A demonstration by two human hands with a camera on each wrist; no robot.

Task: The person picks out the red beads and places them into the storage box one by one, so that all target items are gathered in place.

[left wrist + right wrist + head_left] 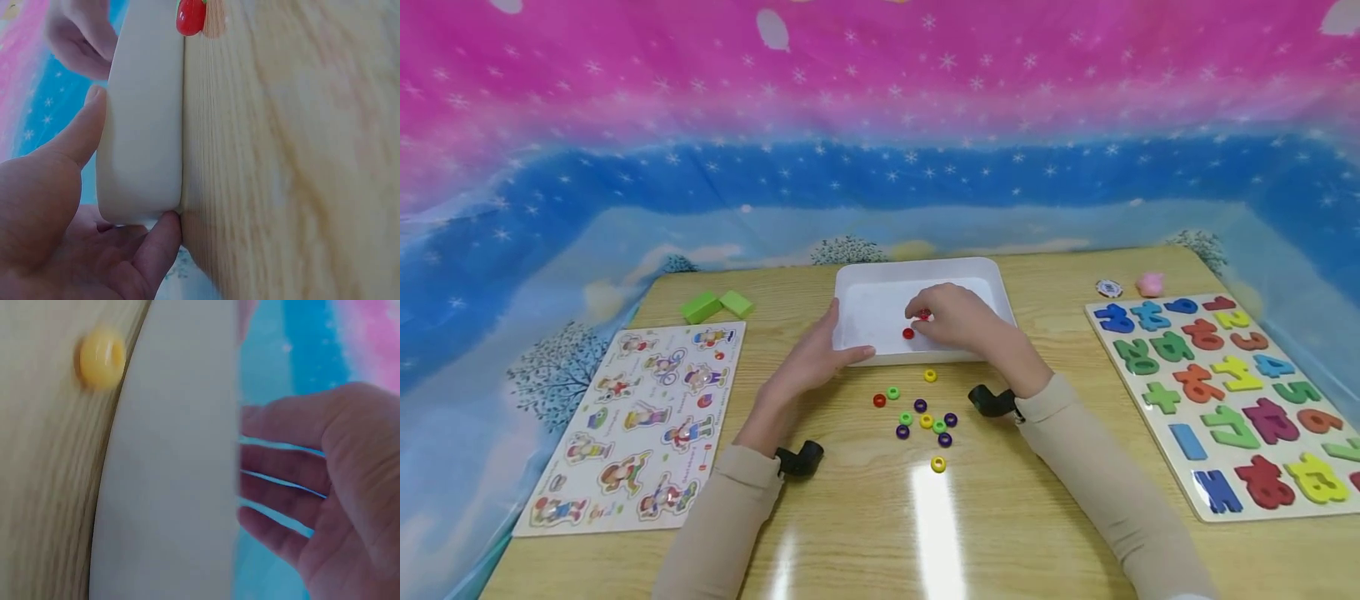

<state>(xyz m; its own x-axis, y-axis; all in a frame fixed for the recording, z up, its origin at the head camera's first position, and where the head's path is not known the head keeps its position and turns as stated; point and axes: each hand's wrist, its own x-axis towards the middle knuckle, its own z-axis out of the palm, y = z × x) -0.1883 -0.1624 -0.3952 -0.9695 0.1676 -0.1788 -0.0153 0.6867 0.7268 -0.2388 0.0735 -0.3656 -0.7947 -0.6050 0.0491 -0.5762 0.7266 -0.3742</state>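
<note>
A white tray (880,300) stands at the back middle of the table. My left hand (808,354) grips its near left corner, the thumb on the near rim and the fingers along the left side. Inside the tray, my right hand (951,317) reaches down with loosely bent fingers. One red bead (908,333) lies just below its fingertips; more red shows in the gap between thumb and index finger. In the right wrist view the palm is bare and the tray's wall (169,456) hides the fingertips.
Several yellow, green and purple beads and a red bead (879,401) lie before the tray. A picture puzzle board (647,333) and green blocks (702,307) are left. Right are a number puzzle board (1157,442), a poker chip (1108,288) and a pink pig figure (1150,284).
</note>
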